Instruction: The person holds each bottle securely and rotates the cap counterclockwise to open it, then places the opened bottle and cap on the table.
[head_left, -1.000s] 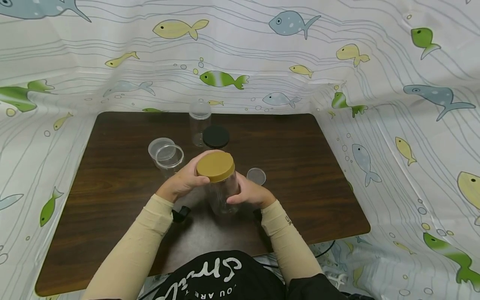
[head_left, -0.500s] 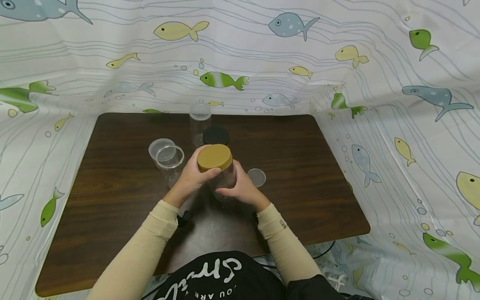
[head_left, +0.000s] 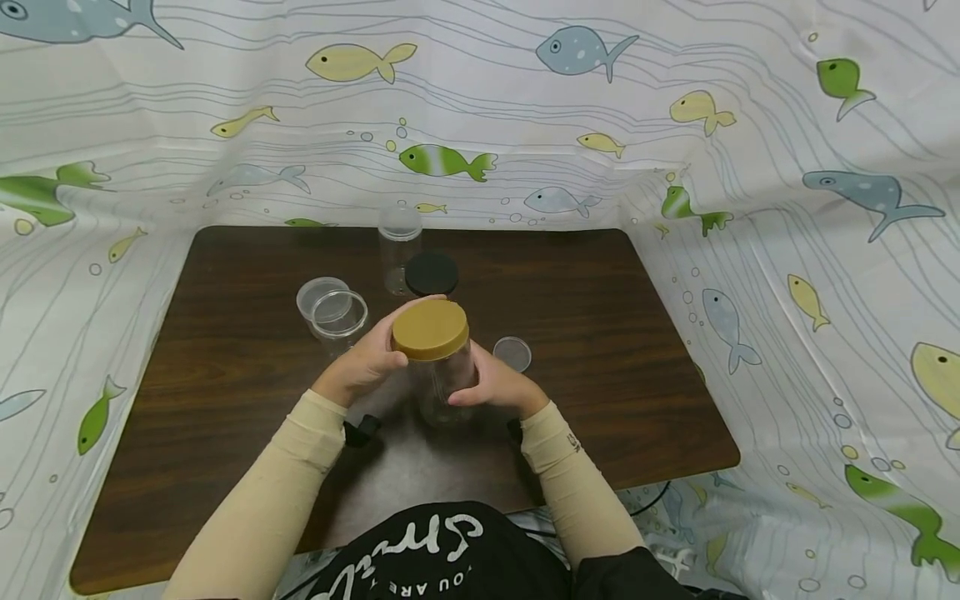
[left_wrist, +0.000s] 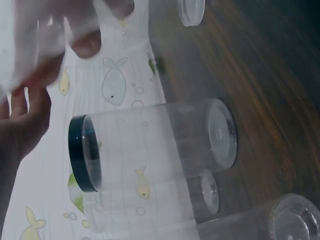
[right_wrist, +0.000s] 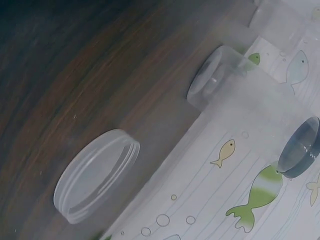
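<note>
Gold-lidded jar [head_left: 437,367] between both hands [head_left: 364,364] [head_left: 501,383]

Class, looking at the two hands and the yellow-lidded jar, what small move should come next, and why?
Probably a gentle twist of the yellow lid by the left hand, while the right hand steadies the jar. The lid sits on top, the left hand curls near its rim, and the right hand grips the jar lower down. How tight it is cannot be seen.
</note>
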